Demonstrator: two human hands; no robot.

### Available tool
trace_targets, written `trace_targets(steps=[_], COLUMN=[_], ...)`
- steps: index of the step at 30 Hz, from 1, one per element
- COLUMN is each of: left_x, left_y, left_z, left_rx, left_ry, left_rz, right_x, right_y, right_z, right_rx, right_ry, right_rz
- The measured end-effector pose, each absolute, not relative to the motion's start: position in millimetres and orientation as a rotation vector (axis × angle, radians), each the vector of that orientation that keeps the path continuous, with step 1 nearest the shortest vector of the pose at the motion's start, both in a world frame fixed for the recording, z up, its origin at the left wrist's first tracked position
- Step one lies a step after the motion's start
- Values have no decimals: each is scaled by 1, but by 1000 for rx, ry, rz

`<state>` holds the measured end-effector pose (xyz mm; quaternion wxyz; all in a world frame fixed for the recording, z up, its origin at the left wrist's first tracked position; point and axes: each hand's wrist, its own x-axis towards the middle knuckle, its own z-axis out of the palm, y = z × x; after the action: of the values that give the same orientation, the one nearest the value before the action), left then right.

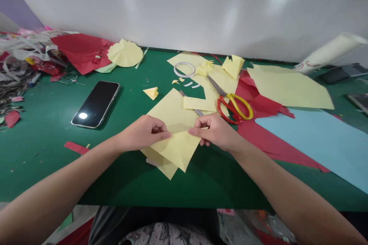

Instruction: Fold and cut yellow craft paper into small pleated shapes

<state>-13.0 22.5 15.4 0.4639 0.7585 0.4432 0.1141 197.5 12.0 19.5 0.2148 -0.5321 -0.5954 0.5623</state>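
Observation:
Between my two hands is a pale yellow sheet of paper (178, 146), creased and held by its upper edge. My left hand (148, 132) pinches that edge on the left, thumb on top. On the right, my right hand (215, 131) grips the same edge between thumb and curled fingers. More yellow paper (168, 109) lies flat beneath and beyond it. Just past my right hand are scissors (234, 105) with one red and one yellow handle. A yellow paper strip (199, 103) lies across a metal blade or ruler that is mostly covered.
A phone (96, 104) lies left on the green table (123, 183). A tape roll (184, 69), a folded yellow piece (151, 92) and small scraps are beyond my hands. Red paper (258, 101) and blue paper (313, 130) spread right. A cluttered heap (28, 61) fills the far left.

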Motion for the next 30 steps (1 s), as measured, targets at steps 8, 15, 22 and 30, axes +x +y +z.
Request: trace_targets(steps=[8, 15, 22, 30], left_x=[-25, -29, -31, -28], left_y=[34, 41, 43, 37], left_z=[23, 17, 11, 13], left_rx=[1767, 1688, 1647, 2282], left_ry=[1294, 1332, 1464, 1049], left_rz=[342, 531, 787, 908], right_x=[202, 201, 202, 201], right_y=[18, 19, 21, 23], right_z=[16, 14, 16, 16], right_rx=[-1349, -1327, -1364, -1376], right_ry=[-1400, -1260, -1128, -971], right_rz=[1656, 1736, 1658, 1738])
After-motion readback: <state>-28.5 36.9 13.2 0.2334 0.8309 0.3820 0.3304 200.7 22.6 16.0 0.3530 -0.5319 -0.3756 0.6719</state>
